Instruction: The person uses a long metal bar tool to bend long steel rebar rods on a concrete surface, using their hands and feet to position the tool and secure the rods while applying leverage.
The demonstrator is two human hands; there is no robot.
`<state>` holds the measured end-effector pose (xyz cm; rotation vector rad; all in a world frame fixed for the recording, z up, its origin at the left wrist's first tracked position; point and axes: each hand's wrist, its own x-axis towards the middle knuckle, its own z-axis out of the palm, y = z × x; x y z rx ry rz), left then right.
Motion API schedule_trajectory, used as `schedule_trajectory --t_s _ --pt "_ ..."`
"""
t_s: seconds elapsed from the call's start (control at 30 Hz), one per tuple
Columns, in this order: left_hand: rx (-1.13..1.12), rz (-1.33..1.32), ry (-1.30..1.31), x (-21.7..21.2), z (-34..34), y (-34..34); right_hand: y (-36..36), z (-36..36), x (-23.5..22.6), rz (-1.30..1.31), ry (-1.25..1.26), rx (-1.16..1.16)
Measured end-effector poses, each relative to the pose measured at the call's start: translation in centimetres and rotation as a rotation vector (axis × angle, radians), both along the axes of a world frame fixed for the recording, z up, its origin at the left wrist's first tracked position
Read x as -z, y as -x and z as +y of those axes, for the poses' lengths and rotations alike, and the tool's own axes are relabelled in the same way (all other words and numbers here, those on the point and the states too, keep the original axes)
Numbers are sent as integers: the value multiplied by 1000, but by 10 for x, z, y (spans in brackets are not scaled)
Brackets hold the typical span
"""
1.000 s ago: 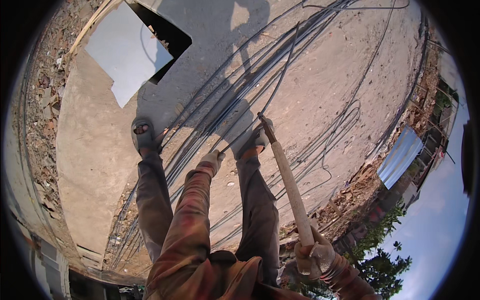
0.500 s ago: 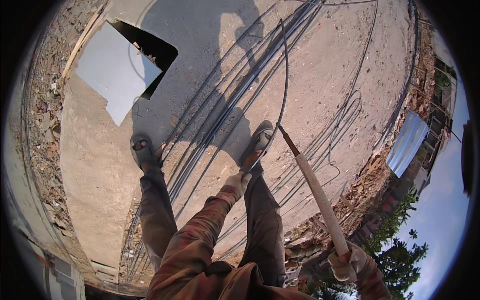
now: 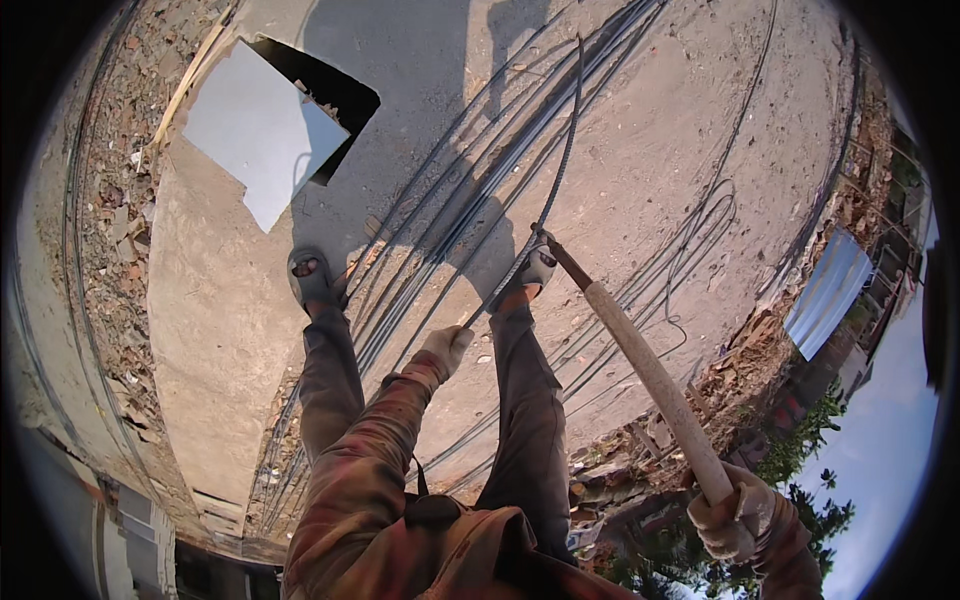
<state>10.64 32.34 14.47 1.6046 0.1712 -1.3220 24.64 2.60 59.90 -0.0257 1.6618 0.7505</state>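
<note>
My gloved left hand is closed around a long ribbed rebar, which runs up from the fist and away over the ground. In my gloved right hand, low at the right, is the end of a long pale handle with a dark metal tip. That tip meets or overlaps the rebar just above my right foot; whether it is hooked on cannot be made out. The rebar bends slightly near there.
A bundle of long bars lies between my feet. Thinner looped rods lie to the right. At the upper left, a pale broken sheet partly covers a dark square hole. Rubble lines the left edge; corrugated metal stands at right.
Against the ground, my left hand has shifted left with the rebar. The tool's metal tip has swung leftward against the rebar, and my right hand sits farther right in view.
</note>
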Motion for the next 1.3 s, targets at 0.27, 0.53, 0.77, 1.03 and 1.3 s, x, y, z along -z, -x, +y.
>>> schedule_trajectory --t_s 0.27,0.53,0.77,1.03,1.3 --pt "38 -90 -24 9 33 -13 -65 -16 12 30 -163 -144" --pt "84 57 -93 33 23 -2 -18 66 29 44 -91 -120" --pt "47 -46 -119 70 41 -2 32 106 61 -54 -5 -64" --pt "70 -133 -162 117 50 12 98 135 110 -274 87 -136" --pt "128 -145 -192 147 54 17 132 156 147 -302 104 -178"
